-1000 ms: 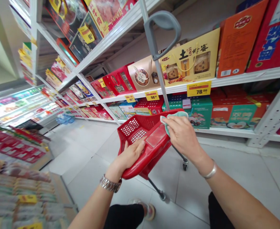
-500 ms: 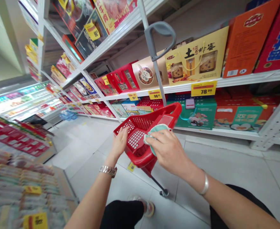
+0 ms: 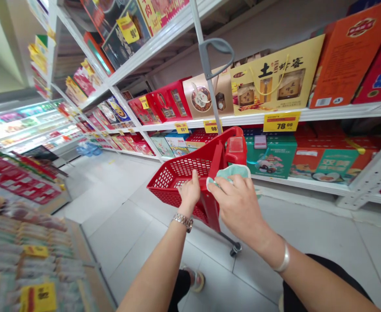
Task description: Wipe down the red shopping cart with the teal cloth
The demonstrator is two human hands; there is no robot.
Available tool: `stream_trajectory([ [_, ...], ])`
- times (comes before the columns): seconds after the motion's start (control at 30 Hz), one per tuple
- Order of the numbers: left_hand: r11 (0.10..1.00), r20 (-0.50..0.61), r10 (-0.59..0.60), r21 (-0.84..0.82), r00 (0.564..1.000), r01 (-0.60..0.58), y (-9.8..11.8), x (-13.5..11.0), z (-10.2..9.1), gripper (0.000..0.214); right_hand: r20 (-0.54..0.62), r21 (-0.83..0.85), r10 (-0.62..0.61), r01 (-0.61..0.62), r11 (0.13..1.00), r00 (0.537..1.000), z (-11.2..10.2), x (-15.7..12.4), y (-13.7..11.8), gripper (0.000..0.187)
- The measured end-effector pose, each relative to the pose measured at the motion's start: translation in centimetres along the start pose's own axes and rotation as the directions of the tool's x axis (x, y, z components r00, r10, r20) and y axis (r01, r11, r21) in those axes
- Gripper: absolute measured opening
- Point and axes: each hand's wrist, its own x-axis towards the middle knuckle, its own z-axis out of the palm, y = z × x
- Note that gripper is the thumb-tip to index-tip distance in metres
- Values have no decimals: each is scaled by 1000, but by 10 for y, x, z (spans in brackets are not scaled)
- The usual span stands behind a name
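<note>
A red plastic rolling shopping basket (image 3: 169,173) with perforated walls stands tilted in front of me on the tiled floor. My left hand (image 3: 190,193) is at its near rim, thumb up and fingers curled over the edge. In my right hand (image 3: 239,206) is a pale green cloth with a white border (image 3: 237,171), bunched under the fingers against the basket's handle end (image 3: 237,147). A metal pole with a grey looped grip (image 3: 218,56) rises from behind the basket. Part of the rim is hidden by both hands.
White shelves (image 3: 327,113) with gift boxes and yellow price tags (image 3: 281,121) run along the right and back. A low display of packaged goods (image 3: 30,234) stands at the left. A basket wheel (image 3: 236,249) rests on the floor near my foot (image 3: 197,279).
The basket has swung round, its handle end now farther right and its wheel shifted right. My left hand has moved right and curled at the rim. The cloth has moved right with my right hand.
</note>
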Motion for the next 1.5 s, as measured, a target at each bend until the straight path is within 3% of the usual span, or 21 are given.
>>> stream_trajectory([
  [0.1,1000,37,5,16,999,-6,24,-14,9,50,41,-53,11,-9,999,999,7,1,1,27],
  [0.17,997,20,71,-42,997,-70,34,-25,17,47,25,-84,63,-61,995,998,11,3,14,26],
  [0.27,961,-43,220,-162,975,-224,26,-35,22,50,-50,-138,148,-154,978,988,12,4,45,25],
  [0.33,951,-113,261,-144,959,-275,2,-32,19,50,-70,-163,158,-167,972,985,11,4,70,26],
  [0.43,982,-183,185,79,966,-174,-61,-19,8,50,-71,-185,160,-170,968,985,11,2,102,27],
  [0.5,971,-111,144,207,983,-119,-109,-11,4,52,-77,-193,172,-184,964,982,14,0,115,27],
  [0.57,943,39,169,283,985,-173,-151,-10,5,49,-53,-195,176,-183,964,983,20,-2,119,28],
  [0.67,925,152,175,314,973,-215,-184,-19,18,47,68,-173,144,-131,976,987,38,-4,106,29],
  [0.73,942,123,140,290,982,-171,-183,-29,30,48,168,-126,104,-84,989,980,55,-9,85,30],
  [0.83,971,48,90,220,995,-98,-163,-41,43,49,262,15,22,-27,1000,965,83,-24,42,30],
  [0.97,991,-26,14,134,1000,-11,-134,-51,52,48,219,239,-173,119,964,960,111,-46,-10,27],
  [1.07,994,-52,-27,101,998,32,-121,-57,54,48,191,297,-278,214,931,941,117,-51,-19,27],
  [1.2,991,-62,-60,117,996,67,-112,-62,54,47,200,216,-249,205,955,948,106,-44,25,34],
  [1.37,985,-34,-107,131,994,111,-102,-70,51,46,73,41,15,-18,999,997,86,-31,116,33],
  [1.5,980,-48,-130,143,990,135,-89,-85,54,44,-46,65,152,-149,987,987,92,-29,149,32],
])
